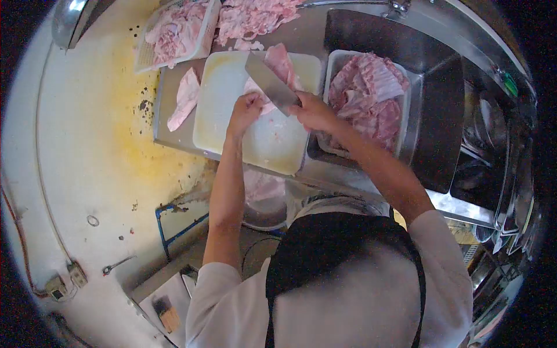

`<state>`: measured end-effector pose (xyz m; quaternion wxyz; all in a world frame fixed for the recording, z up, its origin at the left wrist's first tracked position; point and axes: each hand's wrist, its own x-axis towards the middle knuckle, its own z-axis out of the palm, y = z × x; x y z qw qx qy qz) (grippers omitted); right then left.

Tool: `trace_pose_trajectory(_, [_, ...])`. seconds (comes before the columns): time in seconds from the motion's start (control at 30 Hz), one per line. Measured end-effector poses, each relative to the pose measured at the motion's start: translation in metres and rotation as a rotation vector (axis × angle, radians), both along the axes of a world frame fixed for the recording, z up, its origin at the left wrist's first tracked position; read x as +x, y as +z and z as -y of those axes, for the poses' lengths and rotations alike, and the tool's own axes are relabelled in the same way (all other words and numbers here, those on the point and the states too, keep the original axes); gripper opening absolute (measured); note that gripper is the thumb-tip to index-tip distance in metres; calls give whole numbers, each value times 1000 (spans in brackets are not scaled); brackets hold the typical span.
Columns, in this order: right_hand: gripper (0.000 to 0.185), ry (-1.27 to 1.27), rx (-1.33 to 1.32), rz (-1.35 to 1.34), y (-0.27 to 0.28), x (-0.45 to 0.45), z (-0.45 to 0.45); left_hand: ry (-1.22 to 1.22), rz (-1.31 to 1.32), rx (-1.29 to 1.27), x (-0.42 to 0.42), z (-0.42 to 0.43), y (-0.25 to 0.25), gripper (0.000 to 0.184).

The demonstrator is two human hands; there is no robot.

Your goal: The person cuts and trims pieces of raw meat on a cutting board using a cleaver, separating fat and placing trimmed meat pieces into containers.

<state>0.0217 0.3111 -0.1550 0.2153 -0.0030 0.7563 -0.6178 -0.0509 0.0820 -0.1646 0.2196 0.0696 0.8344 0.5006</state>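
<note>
My right hand (314, 111) is wrapped round the handle of a cleaver (268, 80), whose broad blade slants up and left over the cutting board (223, 110). Under and beside the blade lies a piece of raw meat (280, 61), pink with pale fat, partly hidden by the steel. My left hand (248, 110) is closed at the near left edge of this meat, its fingers curled and pinching it. A pale strip of meat (185, 100) rests on the metal counter left of the board.
To the right, a white tub (408, 119) of meat slabs (371, 95) sits in the steel sink (436, 124). Behind the board are a white basket (207, 36) of meat and a heap of trimmings (255, 20). Below the counter edge stands a metal bowl (268, 216) with pale meat. A stained wall (98, 145) borders the left.
</note>
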Motion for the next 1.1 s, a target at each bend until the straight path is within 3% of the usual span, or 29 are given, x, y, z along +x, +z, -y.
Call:
trace_pose_trajectory(0.13, [39,23,2,75,-7,24,-1,-7,-145,-96,4,-2,3,20])
trace_pose_trajectory(0.23, [48,98,187,184,-10,86,-20,-17,-76,103,-2,15,-10,19])
trace_pose_trajectory(0.3, [49,153,111,289,-3,113,-35,90,-15,104,-1,21,-8,20])
trace_pose_trajectory(0.53, [34,-130,-188,70,-25,77,7,119,41,-1,-4,24,7,25])
trace_pose_trajectory(0.6, [34,-117,-53,64,-23,41,20,90,18,41,-4,28,1,25])
trace_pose_trajectory(0.7, [36,-210,-109,62,-15,17,32,53,-17,39,-5,28,0,27])
trace_pose_trajectory(0.83, [39,-218,-32,-18,-44,86,46,143,-42,35,2,16,23,30])
trace_pose_trajectory(0.87, [41,-198,-4,2,-31,110,39,145,-45,77,-1,21,22,29])
trace_pose_trajectory(0.93, [42,-133,-239,401,2,134,21,144,-44,156,-8,33,18,28])
trace_pose_trajectory(1.03, [37,-222,-216,328,5,130,18,148,15,69,-11,36,17,25])
trace_pose_trajectory(1.1, [33,-215,-187,135,-20,99,27,134,5,51,-10,32,23,23])
